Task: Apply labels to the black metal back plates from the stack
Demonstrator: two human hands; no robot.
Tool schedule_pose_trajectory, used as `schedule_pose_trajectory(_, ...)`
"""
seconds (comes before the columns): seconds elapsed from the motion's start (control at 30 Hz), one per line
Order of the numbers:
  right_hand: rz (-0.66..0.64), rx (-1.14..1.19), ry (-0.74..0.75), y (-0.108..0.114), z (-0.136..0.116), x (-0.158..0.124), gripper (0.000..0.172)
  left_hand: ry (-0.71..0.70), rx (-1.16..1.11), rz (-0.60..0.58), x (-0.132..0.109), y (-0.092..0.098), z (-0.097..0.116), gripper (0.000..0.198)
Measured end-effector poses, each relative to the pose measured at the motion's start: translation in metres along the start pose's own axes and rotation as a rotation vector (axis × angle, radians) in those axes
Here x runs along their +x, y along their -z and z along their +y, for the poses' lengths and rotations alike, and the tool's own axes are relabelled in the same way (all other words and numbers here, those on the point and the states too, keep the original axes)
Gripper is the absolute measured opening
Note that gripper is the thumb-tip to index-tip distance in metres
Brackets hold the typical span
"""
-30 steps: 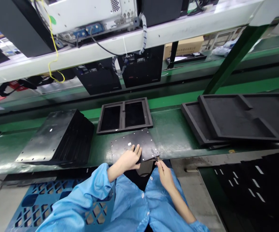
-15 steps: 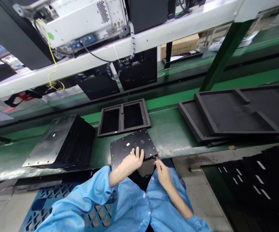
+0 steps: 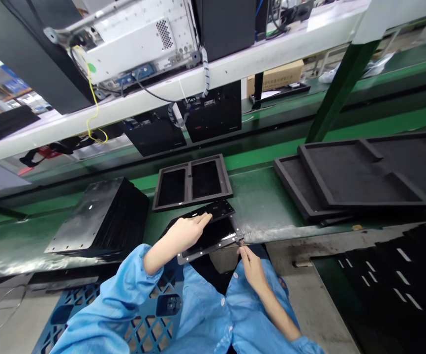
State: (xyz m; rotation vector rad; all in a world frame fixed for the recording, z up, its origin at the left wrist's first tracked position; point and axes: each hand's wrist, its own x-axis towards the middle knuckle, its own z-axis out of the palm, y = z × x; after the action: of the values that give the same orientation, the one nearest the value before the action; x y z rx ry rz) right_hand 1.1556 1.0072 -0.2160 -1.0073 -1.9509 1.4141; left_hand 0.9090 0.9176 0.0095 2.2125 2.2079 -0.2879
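My left hand [image 3: 184, 230] grips the near left edge of a black metal plate [image 3: 213, 232] with small holes along its rim. The plate is tilted, its near edge raised off the green belt [image 3: 260, 196]. My right hand [image 3: 249, 260] is closed in a pinch at the plate's near right corner, on a thin strip or film I cannot make out. Both arms wear light blue sleeves.
A leaning stack of similar plates [image 3: 100, 216] lies to the left. A black two-pocket foam tray [image 3: 193, 182] sits just beyond the plate. Large black foam trays [image 3: 364, 172] are stacked at right. A blue plastic crate [image 3: 69, 314] is below left. A shelf with electronics [image 3: 142, 39] hangs overhead.
The plate lay flat under my left hand; now its near edge is lifted and the plate tilts. My left hand shifted to the left edge. My right hand stayed at the corner.
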Motion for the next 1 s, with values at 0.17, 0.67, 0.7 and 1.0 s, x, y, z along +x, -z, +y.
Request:
schedule_pose_trajectory(0.17,-0.055,-0.064,0.001,0.020,-0.011,-0.005,0.060,0.093,-0.053,0.068,0.003,0.010,-0.027,0.047)
schedule_pose_trajectory(0.67,0.206,-0.995,0.467,0.076,-0.068,0.141,0.035,0.211,-0.245,0.226,0.029,0.021,-0.086,0.039)
schedule_pose_trajectory(0.7,0.073,-0.931,0.552,0.062,-0.077,0.136,0.037,0.208,-0.246,0.237,0.030,0.022,-0.089,0.039)
schedule_pose_trajectory(1.0,-0.873,-0.932,0.889,-0.029,-0.123,0.131,0.095,0.191,-0.308,0.263,0.034,0.025,-0.111,0.037)
